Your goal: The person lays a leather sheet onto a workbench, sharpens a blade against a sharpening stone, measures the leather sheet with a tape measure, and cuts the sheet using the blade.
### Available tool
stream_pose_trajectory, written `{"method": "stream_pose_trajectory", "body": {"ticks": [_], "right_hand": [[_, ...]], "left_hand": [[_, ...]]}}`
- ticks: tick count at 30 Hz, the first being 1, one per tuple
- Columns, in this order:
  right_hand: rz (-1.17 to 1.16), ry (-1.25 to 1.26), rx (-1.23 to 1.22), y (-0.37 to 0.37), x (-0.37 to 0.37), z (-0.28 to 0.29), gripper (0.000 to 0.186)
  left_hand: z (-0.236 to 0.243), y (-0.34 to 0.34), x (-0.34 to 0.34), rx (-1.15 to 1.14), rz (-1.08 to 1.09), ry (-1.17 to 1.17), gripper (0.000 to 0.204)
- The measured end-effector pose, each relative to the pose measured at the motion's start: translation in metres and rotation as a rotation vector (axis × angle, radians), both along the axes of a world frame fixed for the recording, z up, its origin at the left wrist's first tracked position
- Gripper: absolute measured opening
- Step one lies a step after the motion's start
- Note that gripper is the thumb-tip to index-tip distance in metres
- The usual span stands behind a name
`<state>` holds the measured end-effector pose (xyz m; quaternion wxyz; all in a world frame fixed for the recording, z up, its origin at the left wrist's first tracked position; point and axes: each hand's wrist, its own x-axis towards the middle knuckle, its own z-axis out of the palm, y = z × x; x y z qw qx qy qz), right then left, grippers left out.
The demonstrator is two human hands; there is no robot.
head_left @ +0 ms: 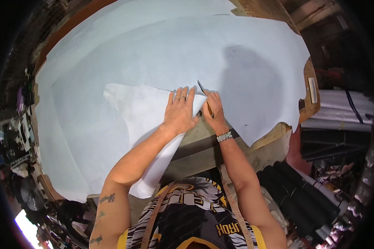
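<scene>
A large pale blue-grey sheet [153,45], which looks like a leather hide, spreads over the table. Its near part is folded over, showing a whiter underside [143,106] with a rolled edge. My left hand [180,109] lies flat on this folded part, fingers a little apart, a ring on one finger. Close beside it, my right hand [214,112] is closed around a slim knife-like tool [201,86] with a dark pointed blade and a brownish handle. The blade points away from me over the sheet. A thin dark cut line runs left from my left fingertips.
The wooden table's edge [309,103] shows at the right, with a pale block on it. Dark rolls [284,186] lie at the lower right, below silvery rolls [340,106]. Cluttered goods stand along the left. A measuring tape [156,211] hangs around my neck.
</scene>
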<state>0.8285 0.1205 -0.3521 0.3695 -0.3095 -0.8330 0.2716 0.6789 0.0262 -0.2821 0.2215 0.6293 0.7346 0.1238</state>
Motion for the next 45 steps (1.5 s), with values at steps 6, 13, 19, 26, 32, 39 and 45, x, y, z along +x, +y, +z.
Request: {"method": "stream_pose_trajectory", "body": {"ticks": [6, 13, 19, 26, 32, 39, 45], "right_hand": [[-0.058, -0.020, -0.087, -0.006, -0.006, -0.001, 0.023], [-0.111, 0.009, -0.086, -0.010, -0.010, -0.004, 0.024], [-0.141, 0.015, -0.127, -0.015, -0.024, -0.001, 0.022], [-0.152, 0.020, -0.080, -0.010, -0.020, -0.007, 0.031], [-0.183, -0.029, -0.107, -0.026, -0.031, -0.002, 0.034], [-0.257, -0.075, -0.056, -0.021, -0.046, -0.004, 0.029], [-0.326, -0.049, 0.022, -0.001, -0.070, -0.012, 0.025]], "left_hand": [[0.041, 0.005, -0.021, 0.178, -0.083, 0.339, 0.083], [0.017, 0.048, -0.023, -0.090, -0.096, 0.320, 0.038], [-0.015, 0.057, -0.061, 0.343, -0.230, 0.073, 0.028], [0.011, 0.072, -0.053, -0.171, -0.115, -0.428, 0.060], [-0.012, 0.062, -0.063, -0.067, -0.101, -0.502, 0.068], [-0.010, 0.065, -0.055, 0.033, -0.150, -0.406, 0.067], [0.030, 0.068, -0.074, -0.221, -0.068, -0.572, 0.069]]}}
